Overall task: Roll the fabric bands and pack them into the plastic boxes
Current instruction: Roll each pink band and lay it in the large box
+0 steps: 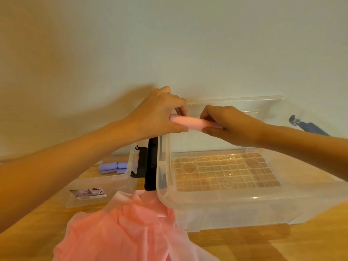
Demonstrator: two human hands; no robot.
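Hovering over the left side of the large clear plastic box (226, 198), a pale pink rolled fabric band (190, 123) lies level between both hands. The left hand (160, 114) pinches its left end, thumb beneath and fingers curled over the top. The right hand (227, 122) pinches the right end, leaving the roll's middle bare. Lilac fabric rolls (113, 167) lie in the smaller clear plastic box (105, 182). Loose pink fabric (122, 228) is heaped on the wooden table (254, 245).

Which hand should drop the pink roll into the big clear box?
Probably right: the right hand pinches the pink roll above the big clear box; the left hand sits over the black handle.
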